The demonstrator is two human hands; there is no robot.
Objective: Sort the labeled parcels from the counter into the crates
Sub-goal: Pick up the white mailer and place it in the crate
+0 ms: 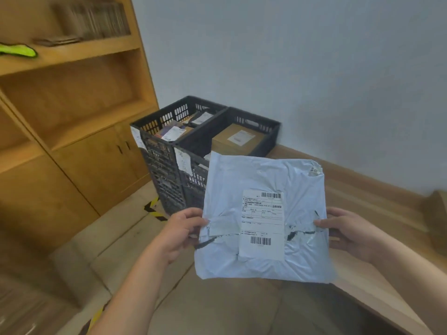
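Note:
A pale blue-grey plastic mailer parcel (263,221) with a white barcode label on its face is held up in front of me. My left hand (181,232) pinches its left edge and my right hand (348,232) pinches its right edge. Beyond the parcel stand two black slotted crates side by side on the floor. The left crate (159,141) holds several labeled parcels. The right crate (263,126) holds a brown cardboard box with a white label. The wooden counter (377,204) runs along the right.
A wooden shelf unit with cabinet doors (79,131) stands at the left, close to the crates. A plain wall (290,56) rises behind them. Yellow-black tape (154,209) marks the floor by the crates. A brown object (437,221) sits at the counter's right edge.

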